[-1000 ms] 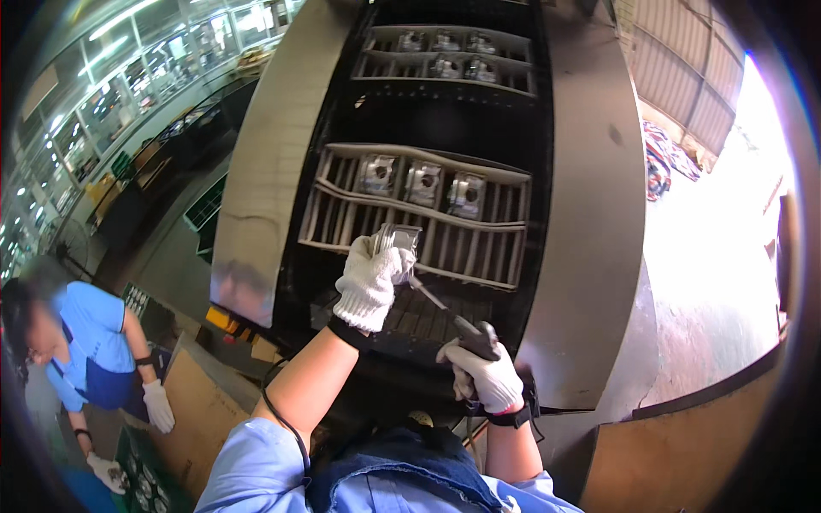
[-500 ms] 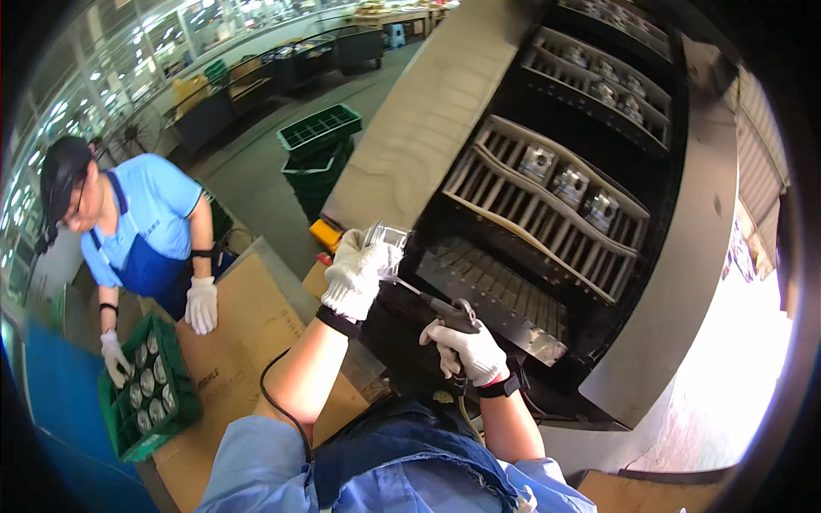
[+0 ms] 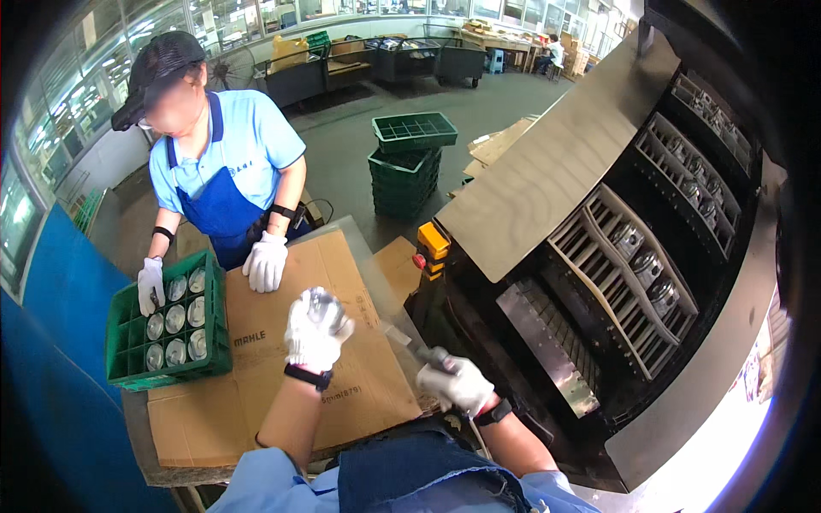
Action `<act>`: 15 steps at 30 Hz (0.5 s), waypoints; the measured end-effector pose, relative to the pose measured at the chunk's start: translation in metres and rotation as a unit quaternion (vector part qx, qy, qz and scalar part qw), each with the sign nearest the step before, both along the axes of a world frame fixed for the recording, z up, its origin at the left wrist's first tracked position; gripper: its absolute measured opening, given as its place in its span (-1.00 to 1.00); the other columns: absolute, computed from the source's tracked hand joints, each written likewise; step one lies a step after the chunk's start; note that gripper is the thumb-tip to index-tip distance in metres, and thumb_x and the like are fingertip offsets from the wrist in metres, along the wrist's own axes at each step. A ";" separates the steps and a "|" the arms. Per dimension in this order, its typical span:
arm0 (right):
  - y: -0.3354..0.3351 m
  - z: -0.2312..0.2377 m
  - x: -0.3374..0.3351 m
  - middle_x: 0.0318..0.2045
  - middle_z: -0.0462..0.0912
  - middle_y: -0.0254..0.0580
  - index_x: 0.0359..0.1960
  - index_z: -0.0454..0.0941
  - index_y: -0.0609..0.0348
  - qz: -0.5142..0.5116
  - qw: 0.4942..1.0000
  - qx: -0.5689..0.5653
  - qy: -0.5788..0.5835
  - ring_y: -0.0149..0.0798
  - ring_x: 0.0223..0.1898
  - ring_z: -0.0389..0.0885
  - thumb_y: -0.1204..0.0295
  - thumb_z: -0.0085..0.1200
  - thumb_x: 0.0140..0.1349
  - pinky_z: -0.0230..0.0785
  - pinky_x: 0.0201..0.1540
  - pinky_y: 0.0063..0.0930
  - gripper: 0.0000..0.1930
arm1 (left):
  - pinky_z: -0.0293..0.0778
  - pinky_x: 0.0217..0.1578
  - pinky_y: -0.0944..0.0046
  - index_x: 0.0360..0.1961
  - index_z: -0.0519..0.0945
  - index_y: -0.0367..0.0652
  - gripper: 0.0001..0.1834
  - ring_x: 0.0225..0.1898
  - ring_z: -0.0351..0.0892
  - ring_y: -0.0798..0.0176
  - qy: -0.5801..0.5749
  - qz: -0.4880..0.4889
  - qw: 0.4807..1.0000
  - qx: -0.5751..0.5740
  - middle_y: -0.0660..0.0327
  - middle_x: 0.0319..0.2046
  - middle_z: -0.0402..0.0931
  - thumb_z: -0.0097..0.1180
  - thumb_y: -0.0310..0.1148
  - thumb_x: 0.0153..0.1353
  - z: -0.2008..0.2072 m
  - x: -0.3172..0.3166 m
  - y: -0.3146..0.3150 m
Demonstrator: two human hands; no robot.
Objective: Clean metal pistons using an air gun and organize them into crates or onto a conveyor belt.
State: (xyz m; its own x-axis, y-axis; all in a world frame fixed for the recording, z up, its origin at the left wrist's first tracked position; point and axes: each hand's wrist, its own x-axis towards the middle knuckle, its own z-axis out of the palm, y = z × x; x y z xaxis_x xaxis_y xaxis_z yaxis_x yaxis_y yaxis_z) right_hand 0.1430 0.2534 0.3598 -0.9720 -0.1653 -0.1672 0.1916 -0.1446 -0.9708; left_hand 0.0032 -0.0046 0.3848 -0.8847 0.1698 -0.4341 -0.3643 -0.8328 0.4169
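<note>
A: Working over what, in what kind of room?

B: Using a worktop (image 3: pixel 138 427) covered by a flat brown cardboard sheet (image 3: pixel 256 410), in a workshop with a grey floor (image 3: pixel 342 162) and long windows (image 3: pixel 248 30). Sharing it with a co-worker (image 3: pixel 235 158) reaching into a green partitioned crate (image 3: pixel 171 378) of round metal parts (image 3: pixel 174 319).

A: Grasping what, and where?

B: Clasping a silvery metal piston (image 3: pixel 323 308) in the left grip (image 3: pixel 315 340), holding it above the cardboard sheet, between the partitioned crate and the conveyor machine (image 3: pixel 556 158). Curling the right grip (image 3: pixel 462 386) round a dark air gun (image 3: pixel 440 359), near the worktop's right edge.

A: Finding what edges, what room for moving?

B: Meeting the partitioned crate at the left edge and the conveyor machine on the right. Having a stretch of cardboard sheet between left grip and partitioned crate, plus a gap running beside the conveyor machine. Seeing floor stretching behind, around a stack of green crates (image 3: pixel 406 184).

A: Losing what from sight?

B: Making out little of the air gun's blurred nozzle. Missing the piston's underside, covered by the glove. Losing the conveyor machine's far end at the dark rim, and the lower right in glare.
</note>
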 end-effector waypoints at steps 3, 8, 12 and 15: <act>-0.026 0.057 -0.002 -0.50 0.53 -0.47 0.18 0.55 0.13 0.212 0.963 0.031 -0.166 -0.62 -0.62 0.42 0.24 0.21 0.31 0.23 -0.63 -0.71 -0.56 | 0.54 -0.36 0.30 -0.18 0.52 -0.12 -0.77 -0.32 0.58 0.35 0.074 0.145 0.942 -0.293 0.20 -0.31 0.56 0.30 -0.42 0.17 -0.021 0.010 -0.022; -0.051 0.009 -0.018 -0.54 0.61 -0.32 -0.20 0.61 0.20 0.112 0.991 0.054 0.058 -0.40 -0.53 0.54 0.20 0.21 0.27 0.44 -0.40 -0.40 -0.70 | 0.57 -0.29 0.21 -0.01 0.43 -0.23 -0.34 -0.25 0.61 0.15 0.102 -0.019 0.666 -0.738 -0.01 -0.14 0.52 0.46 -0.33 -0.16 -0.044 0.011 -0.064; -0.048 0.041 -0.015 -0.64 0.47 -0.36 -0.23 0.58 0.11 0.227 0.959 0.155 -0.067 -0.37 -0.70 0.46 0.15 0.16 0.28 0.32 -0.64 -0.40 -0.72 | 0.42 0.09 -0.19 0.17 0.47 -0.19 -0.13 0.08 0.45 -0.32 0.010 -0.111 0.421 -0.900 -0.22 0.01 0.44 0.38 0.05 -0.17 -0.009 0.029 -0.041; -0.015 0.046 -0.002 -0.65 0.49 -0.34 -0.31 0.54 0.10 0.133 0.971 0.172 -0.102 -0.39 -0.71 0.45 0.10 0.17 0.28 0.32 -0.63 -0.43 -0.69 | 0.29 0.25 -0.11 0.26 0.44 -0.16 -0.12 0.19 0.34 -0.30 0.014 -0.151 0.376 -0.914 -0.25 0.18 0.34 0.32 0.10 -0.05 -0.013 0.008 -0.039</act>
State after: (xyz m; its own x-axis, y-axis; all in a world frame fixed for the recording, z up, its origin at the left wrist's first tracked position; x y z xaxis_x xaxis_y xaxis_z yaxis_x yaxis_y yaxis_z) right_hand 0.1408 0.2389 0.4059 -0.8438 -0.3064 -0.4406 0.3702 0.2620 -0.8912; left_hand 0.0115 -0.0438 0.3717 -0.9532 -0.2962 -0.0605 -0.3023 0.9321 0.1994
